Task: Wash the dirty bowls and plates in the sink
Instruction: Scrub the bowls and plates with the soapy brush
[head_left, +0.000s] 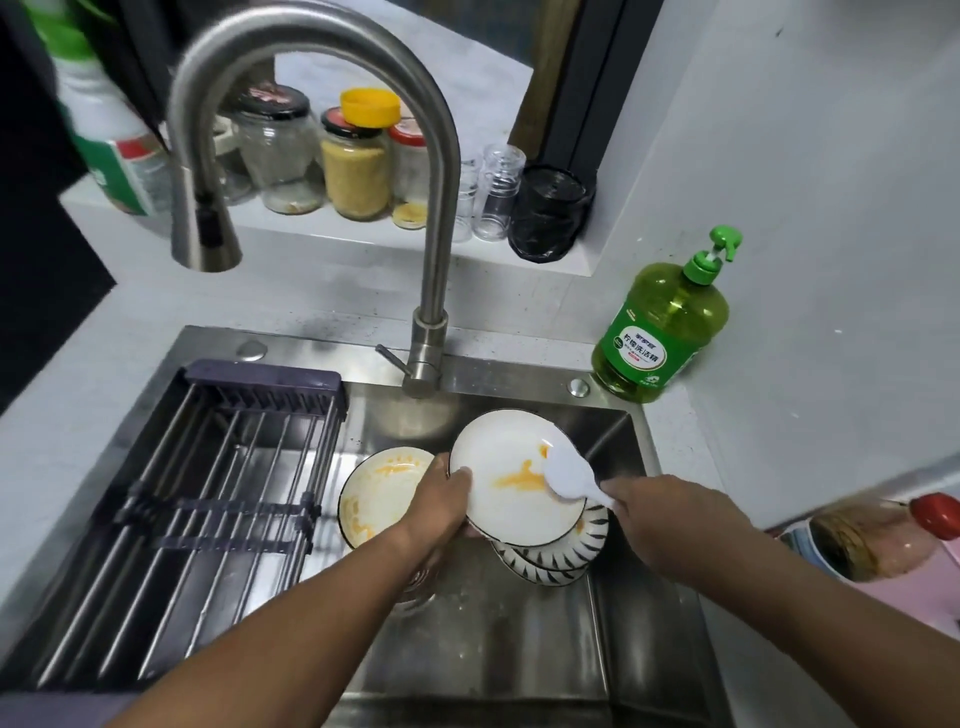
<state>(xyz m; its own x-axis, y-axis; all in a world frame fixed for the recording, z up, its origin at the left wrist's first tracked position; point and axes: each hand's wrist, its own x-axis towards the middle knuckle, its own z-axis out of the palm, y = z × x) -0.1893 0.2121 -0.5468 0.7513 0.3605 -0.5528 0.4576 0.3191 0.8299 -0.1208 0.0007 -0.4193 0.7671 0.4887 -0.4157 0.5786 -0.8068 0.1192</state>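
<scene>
My left hand (441, 499) grips the left rim of a white plate (511, 483) smeared with orange sauce, tilted above the steel sink (524, 639). My right hand (670, 519) holds the handle of a white dish brush (569, 475), whose head lies on the plate's right side. A white bowl (379, 496) with orange residue sits to the left of the plate. Under the plate lie stacked bowls with black-and-white patterned rims (556, 558). No water runs from the faucet (436, 218).
A dark drying rack (208, 499) spans the sink's left half. A green dish soap bottle (660, 332) stands at the sink's back right corner. Jars and glasses line the ledge (332, 228) behind the faucet. A red-capped container (883, 535) lies on the right counter.
</scene>
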